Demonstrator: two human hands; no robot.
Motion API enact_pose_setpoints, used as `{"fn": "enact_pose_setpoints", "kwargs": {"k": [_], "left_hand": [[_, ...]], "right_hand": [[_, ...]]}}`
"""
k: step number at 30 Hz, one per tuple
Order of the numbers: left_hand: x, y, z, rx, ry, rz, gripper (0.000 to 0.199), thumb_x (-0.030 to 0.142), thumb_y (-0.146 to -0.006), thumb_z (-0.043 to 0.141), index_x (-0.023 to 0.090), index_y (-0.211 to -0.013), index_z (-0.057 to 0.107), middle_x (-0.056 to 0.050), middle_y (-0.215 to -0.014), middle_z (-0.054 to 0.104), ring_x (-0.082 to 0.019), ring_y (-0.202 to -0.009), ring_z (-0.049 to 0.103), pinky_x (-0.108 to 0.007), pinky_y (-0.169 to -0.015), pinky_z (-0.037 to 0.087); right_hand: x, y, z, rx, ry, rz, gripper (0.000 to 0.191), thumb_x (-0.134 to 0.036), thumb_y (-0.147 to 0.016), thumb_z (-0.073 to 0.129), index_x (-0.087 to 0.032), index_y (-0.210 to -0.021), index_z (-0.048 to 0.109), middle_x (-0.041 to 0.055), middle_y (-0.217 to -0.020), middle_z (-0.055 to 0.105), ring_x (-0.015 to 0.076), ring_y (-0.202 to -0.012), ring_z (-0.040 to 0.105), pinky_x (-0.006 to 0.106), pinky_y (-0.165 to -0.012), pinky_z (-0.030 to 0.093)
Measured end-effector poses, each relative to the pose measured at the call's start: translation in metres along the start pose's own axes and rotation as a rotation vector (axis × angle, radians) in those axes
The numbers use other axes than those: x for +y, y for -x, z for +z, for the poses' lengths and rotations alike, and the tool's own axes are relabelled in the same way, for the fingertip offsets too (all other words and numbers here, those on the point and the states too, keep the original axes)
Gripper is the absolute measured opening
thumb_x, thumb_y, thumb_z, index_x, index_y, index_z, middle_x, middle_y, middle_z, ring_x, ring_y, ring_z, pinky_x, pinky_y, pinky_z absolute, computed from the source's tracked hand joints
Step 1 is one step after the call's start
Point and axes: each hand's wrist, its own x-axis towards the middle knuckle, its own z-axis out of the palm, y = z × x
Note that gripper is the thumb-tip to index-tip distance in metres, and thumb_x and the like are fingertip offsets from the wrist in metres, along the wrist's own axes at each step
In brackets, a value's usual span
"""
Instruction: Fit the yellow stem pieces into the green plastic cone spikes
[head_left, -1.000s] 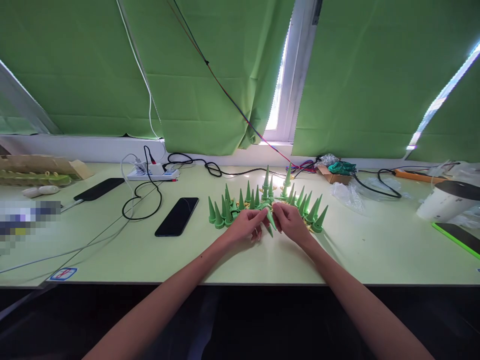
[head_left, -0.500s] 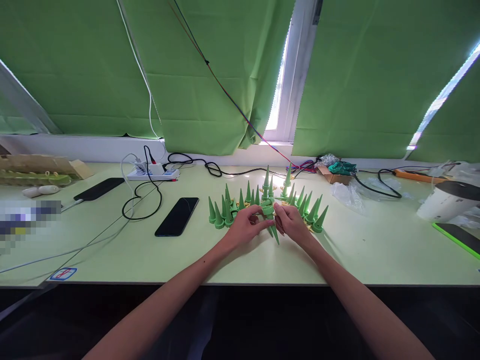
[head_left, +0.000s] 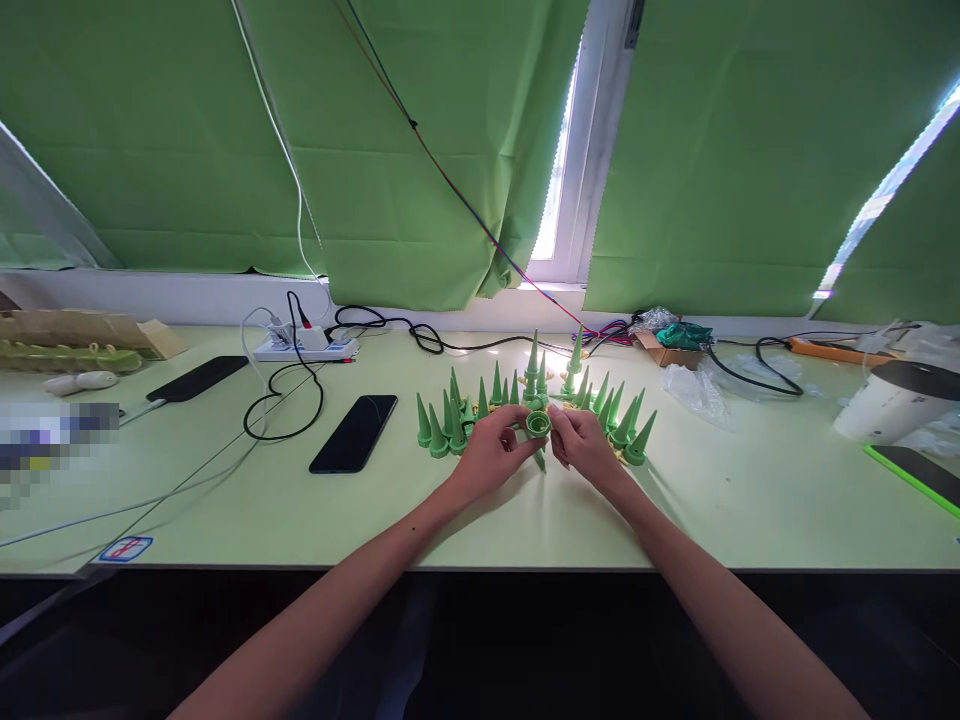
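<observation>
While the left hand (head_left: 491, 447) pinches a green piece (head_left: 538, 426) between thumb and fingers, its hollow round end showing, the right hand (head_left: 583, 440) is bunched close beside it; whether it grips anything, I cannot tell. Beyond both hands, green cones (head_left: 438, 438) stand on a pale table (head_left: 720, 510); a black phone (head_left: 354, 434) lies left of the left hand. Farther off hang green blinds (head_left: 442, 80), daylight slipping past a window frame (head_left: 589, 170).

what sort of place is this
Likely a small workshop or office: green cones stand grouped on the tabletop, a power strip sits near its back edge, and green blinds hang behind.
</observation>
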Motion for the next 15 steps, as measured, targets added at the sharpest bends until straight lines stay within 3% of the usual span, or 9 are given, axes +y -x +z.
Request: {"fn": "enact_pose_setpoints", "kwargs": {"k": [4,10,15], "left_hand": [[0.0025,0.0005,-0.0011,-0.011,0.053,-0.061,0.033,0.047,-0.082,0.064,0.019,-0.097,0.057,-0.001,-0.084,0.061,-0.007,-0.052,0.045,-0.021,-0.049,0.036],[0.0008,-0.0044,-0.0024,-0.159,0.274,-0.234,0.044,0.058,-0.09,0.047,0.016,-0.079,0.056,0.003,-0.053,0.049,-0.008,-0.041,0.045,-0.021,-0.043,0.035],[-0.0009,-0.0066,-0.0029,-0.283,0.477,-0.296,0.055,0.067,-0.085,0.049,0.013,-0.084,0.06,-0.006,-0.078,0.062,-0.007,-0.047,0.051,-0.021,-0.039,0.037]], "right_hand": [[0.0004,0.0002,-0.0005,0.031,-0.085,-0.007,0.058,-0.06,-0.093,0.045,-0.021,-0.05,0.039,-0.0043,-0.039,0.038,0.0092,-0.033,0.04,0.025,-0.038,0.033],[-0.0014,0.0004,-0.0013,0.017,-0.14,-0.025,0.053,-0.06,-0.093,0.044,-0.021,-0.057,0.041,-0.0051,-0.045,0.039,0.0087,-0.035,0.04,0.024,-0.036,0.032],[-0.0017,0.0003,-0.0021,-0.069,-0.067,-0.051,0.054,-0.061,-0.094,0.041,-0.021,-0.058,0.044,-0.0041,-0.045,0.043,0.0089,-0.037,0.041,0.025,-0.04,0.033]]}}
